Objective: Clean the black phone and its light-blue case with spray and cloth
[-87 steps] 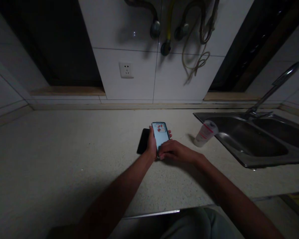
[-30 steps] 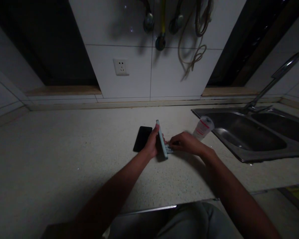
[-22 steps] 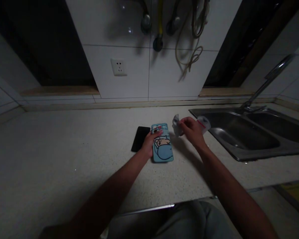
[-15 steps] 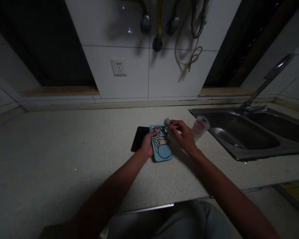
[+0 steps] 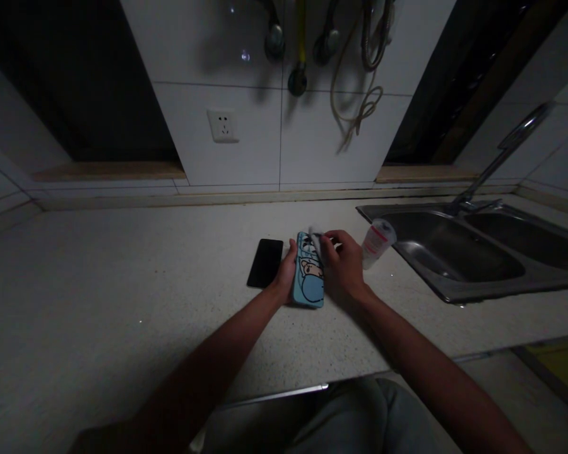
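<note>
A blue phone case [image 5: 308,277] with a cartoon animal on its back is tilted above the counter. My left hand [image 5: 285,275] grips it along its left edge, thumb up; whether a phone is inside I cannot tell. In my right hand [image 5: 344,260] is a crumpled whitish wipe [image 5: 316,237], pinched and touching the upper right part of the case. Flat on the counter, just left of my left hand, lies a black phone [image 5: 266,262]. A clear plastic cup [image 5: 377,243] with red print stands right of my right hand.
The speckled white counter [image 5: 99,284] runs along a tiled wall with a socket [image 5: 223,126]. To the right is a steel double sink [image 5: 447,293] with a tall faucet [image 5: 506,145]. Pipes and a tied cord [image 5: 360,116] hang on the wall.
My left hand has tilted the phone case, and its thumb has moved off the back to the left edge. My right hand has brought the wipe down against the case's upper right.
</note>
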Available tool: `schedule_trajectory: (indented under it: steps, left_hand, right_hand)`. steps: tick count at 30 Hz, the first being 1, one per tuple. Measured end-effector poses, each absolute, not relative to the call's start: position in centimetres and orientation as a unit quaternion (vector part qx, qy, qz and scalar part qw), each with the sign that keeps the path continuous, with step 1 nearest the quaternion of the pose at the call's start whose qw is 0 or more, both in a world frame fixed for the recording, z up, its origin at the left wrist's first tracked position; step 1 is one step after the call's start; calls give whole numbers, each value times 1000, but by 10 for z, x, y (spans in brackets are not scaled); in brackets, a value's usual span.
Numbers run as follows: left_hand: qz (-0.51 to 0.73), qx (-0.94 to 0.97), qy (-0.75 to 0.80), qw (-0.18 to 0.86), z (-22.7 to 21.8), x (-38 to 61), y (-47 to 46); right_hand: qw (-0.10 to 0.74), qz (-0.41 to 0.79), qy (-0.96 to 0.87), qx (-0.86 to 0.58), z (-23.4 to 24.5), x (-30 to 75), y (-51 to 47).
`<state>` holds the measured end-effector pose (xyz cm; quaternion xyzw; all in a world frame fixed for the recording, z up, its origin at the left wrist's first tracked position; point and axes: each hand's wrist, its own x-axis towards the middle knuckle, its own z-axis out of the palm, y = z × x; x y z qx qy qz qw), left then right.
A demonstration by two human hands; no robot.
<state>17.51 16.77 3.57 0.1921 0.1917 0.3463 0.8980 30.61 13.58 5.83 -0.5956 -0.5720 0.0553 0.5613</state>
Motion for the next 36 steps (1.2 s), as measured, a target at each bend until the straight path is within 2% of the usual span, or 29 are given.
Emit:
schedule_trajectory:
  steps: [5,13,23,28,36]
  left_hand:
    - [326,203,204,901,35,174,167]
    - [349,190,198,896,44,175,162]
    - [388,163,197,886,40,172,170]
    - [392,178,199,880,42,166,176]
    - [449,177,230,845,43,160,183]
  right_hand:
    - [627,88,-500,-591,59,301,134]
    - [547,57,-681,-483,50,292,132]
    - [477,34,-769,-423,47,295,132]
    - [431,103,-804,-396,48,296,132]
    - [325,243,-875,-263,53,300,127]
